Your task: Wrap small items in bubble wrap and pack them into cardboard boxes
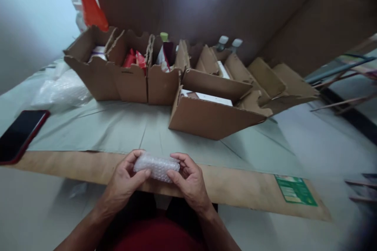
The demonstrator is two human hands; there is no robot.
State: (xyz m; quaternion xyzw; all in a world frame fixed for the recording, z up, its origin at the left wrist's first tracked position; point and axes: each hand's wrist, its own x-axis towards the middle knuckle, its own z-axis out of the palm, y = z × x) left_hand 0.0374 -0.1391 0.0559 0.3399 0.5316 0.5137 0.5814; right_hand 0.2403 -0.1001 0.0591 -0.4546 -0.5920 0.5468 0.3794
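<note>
At the surface (123, 125), left hand (125, 176) and right hand (191, 180) grip bubble wrap (159, 168), apparently rolled up, not yet released.

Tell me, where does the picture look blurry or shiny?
In the head view, a pale glow sits on the brown panel; in the head view, the bubble-wrapped bundle has little bright glints; also in the head view, the green label is too blurry to read.

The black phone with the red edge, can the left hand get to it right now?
Probably yes: nothing seems to stand between the left hand and the phone, but it would have to let go of the rolled bubble wrap, which the right hand also holds.
</note>
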